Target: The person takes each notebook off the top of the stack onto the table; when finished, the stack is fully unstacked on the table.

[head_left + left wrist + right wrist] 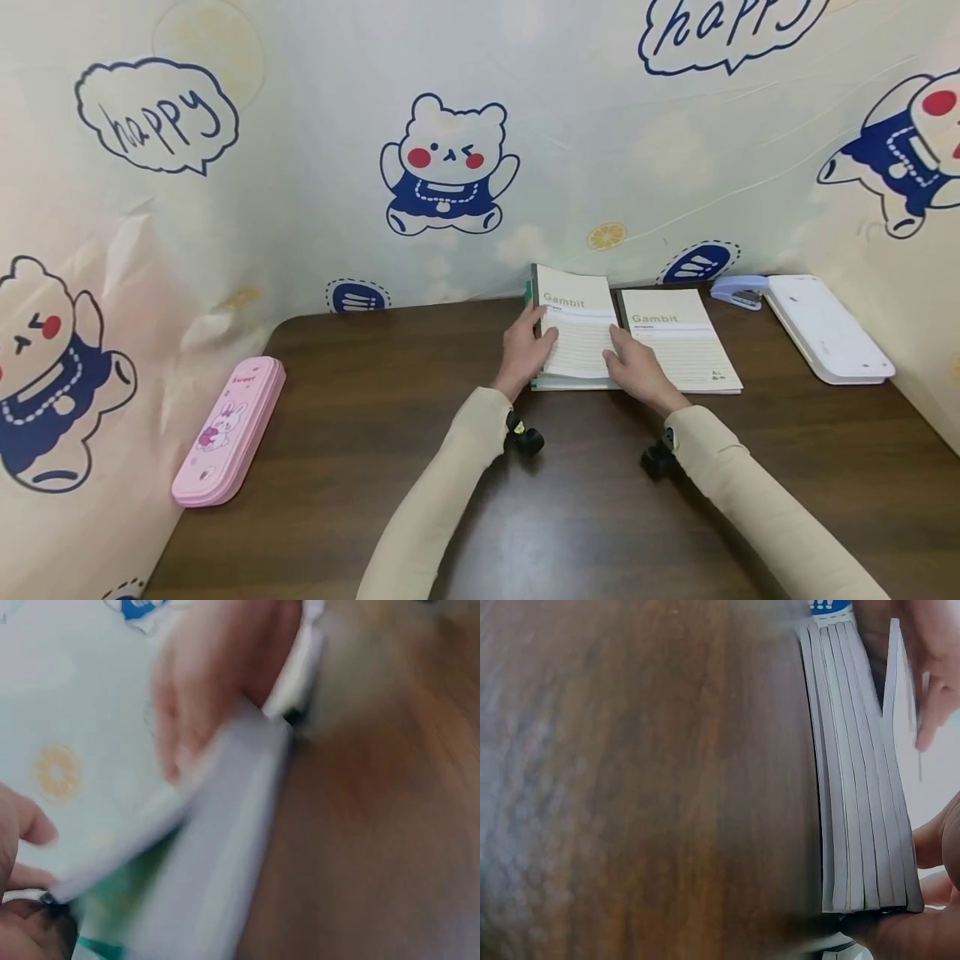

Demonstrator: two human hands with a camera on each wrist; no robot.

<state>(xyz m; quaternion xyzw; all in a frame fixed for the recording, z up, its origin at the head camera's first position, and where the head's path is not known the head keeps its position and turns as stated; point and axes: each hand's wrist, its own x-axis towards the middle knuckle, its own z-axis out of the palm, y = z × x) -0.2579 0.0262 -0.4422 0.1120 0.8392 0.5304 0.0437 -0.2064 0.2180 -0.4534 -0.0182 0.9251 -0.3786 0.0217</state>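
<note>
A stack of several "Gambit" notebooks (573,333) lies at the back of the brown table (390,467). My left hand (527,348) grips the left edge of the top notebook (897,690), which is lifted a little off the stack (855,787) on that side. In the blurred left wrist view its fingers (187,705) curl over the raised edge (225,802). My right hand (633,367) rests with fairly straight fingers on the right part of the same cover. Its fingertips (934,847) show beside the stack's corner.
A single Gambit notebook (686,350) lies flat just right of the stack. Behind it sit a light blue stapler (738,292) and a white flat case (825,329). A pink pencil case (228,429) lies at the left. A cartoon-bear cloth (450,167) walls the table.
</note>
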